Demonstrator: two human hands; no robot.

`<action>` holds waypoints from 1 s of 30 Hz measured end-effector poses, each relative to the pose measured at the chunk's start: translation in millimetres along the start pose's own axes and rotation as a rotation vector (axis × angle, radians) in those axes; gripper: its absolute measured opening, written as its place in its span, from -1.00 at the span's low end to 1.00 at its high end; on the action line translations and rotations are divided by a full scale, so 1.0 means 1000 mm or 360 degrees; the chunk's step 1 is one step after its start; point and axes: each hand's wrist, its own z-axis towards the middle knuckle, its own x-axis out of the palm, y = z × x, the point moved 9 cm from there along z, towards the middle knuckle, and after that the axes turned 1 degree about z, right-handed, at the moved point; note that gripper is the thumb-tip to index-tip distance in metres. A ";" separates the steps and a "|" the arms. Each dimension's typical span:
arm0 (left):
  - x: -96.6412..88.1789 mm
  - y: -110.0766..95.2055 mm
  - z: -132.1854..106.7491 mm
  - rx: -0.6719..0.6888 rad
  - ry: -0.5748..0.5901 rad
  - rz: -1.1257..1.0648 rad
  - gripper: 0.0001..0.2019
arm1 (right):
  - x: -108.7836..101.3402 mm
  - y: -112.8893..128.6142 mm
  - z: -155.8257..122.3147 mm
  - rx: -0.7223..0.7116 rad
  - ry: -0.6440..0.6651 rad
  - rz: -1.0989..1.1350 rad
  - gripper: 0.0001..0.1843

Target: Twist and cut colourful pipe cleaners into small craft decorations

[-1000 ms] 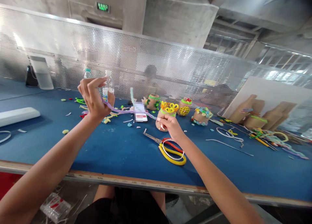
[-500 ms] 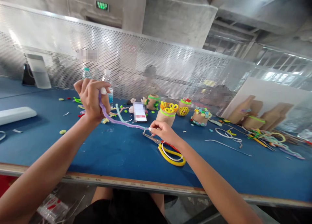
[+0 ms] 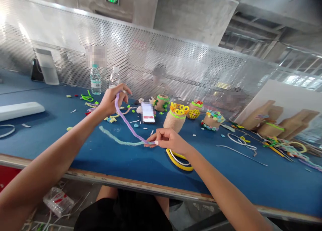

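Blue worktable (image 3: pixel 251 187); scissors (image 3: pixel 178 162) under the right hand (image 3: pixel 171 140); fingers (image 3: pixel 157 140) of it and the left hand (image 3: pixel 112 102) pinching a purple pipe cleaner (image 3: pixel 128 125)

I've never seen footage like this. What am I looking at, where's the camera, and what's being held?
There's no machine here: these are a person's own bare arms, filmed by one camera worn on their head, looking down. The left hand grips a purple pipe cleaner, whose far end the right hand pinches. A pale green pipe cleaner trails across the blue table from near that pinch. Farther off stand decorated craft pots and a water bottle.
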 end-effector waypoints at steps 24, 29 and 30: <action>0.088 0.038 -0.032 -0.0058 0.0927 0.0857 -0.70 | -0.023 0.038 -0.010 -0.0264 -0.0371 0.0322 -0.64; 0.078 0.039 -0.027 -0.0057 0.0983 0.1212 -0.67 | -0.033 0.039 -0.013 -0.0263 -0.0512 0.0385 -0.66; 0.077 0.041 -0.027 -0.0059 0.0994 0.1286 -0.67 | -0.036 0.040 -0.014 -0.0271 -0.0550 0.0410 -0.67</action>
